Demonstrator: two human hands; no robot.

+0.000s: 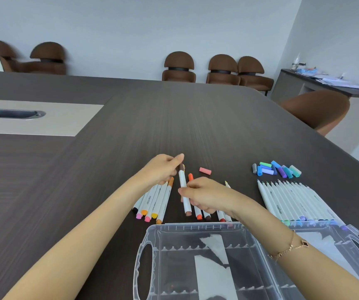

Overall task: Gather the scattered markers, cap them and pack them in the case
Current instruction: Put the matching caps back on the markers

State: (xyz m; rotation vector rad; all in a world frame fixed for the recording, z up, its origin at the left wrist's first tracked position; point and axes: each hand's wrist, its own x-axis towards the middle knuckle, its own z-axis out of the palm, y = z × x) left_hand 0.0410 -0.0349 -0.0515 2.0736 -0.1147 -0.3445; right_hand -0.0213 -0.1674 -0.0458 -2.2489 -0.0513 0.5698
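Dark bench (pixel 174 118), markers everywhere.
Right grip (pixel 204 197) holds a marker (pixel 184 191); left grip (pixel 163 167) pinches its cap (pixel 182 167). Push straight till snug.

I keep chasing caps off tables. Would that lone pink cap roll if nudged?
Probably: the pink cap looks like a short cylinder lying on its side on the smooth table. Likely light, so it may skid too.
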